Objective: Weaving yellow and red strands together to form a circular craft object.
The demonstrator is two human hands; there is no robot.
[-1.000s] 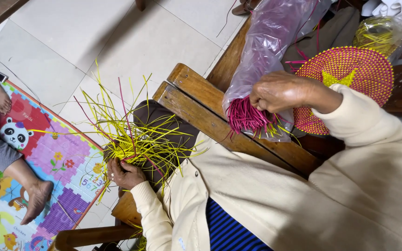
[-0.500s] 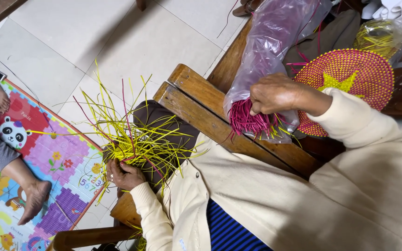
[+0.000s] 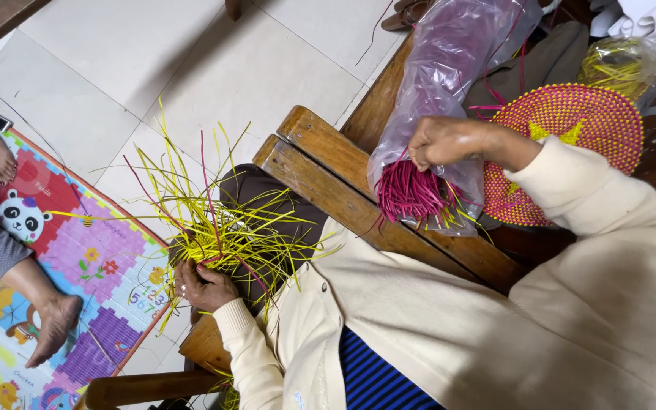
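1. Wooden bench [image 3: 320,163]: slatted, runs diagonally from 7 o'clock to 1 o'clock through frame centre. Person sits on it in a cream sleeve [image 3: 586,197] top.
2. Play mat [image 3: 93,266]: colourful puzzle type, at 8 o'clock on the tiled floor [image 3: 191,68]. Another person's bare feet [image 3: 51,323] rest on it.
3. Clear plastic bag [image 3: 449,68]: at 1 o'clock, lies on the bench, mouth pointing down toward centre.
4. Woven round mat [image 3: 571,129]: pink with yellow star, at 2 o'clock, just beside the bag, partly behind the right arm.
5. Yellow strip work [image 3: 222,235]: half-woven piece with loose yellow and a few pink strands fanning out, at 9 o'clock from centre, over the lap.
6. Pink strips [image 3: 411,193]: bundle sticking out of the bag mouth, just right of centre.
7. Right hand [image 3: 446,140]: at 1 o'clock, fingers pinched together on the bag just above the pink strips.
8. Left hand [image 3: 203,285]: at 8 o'clock, fingers curled and clamped on the lower edge of the yellow strip work.
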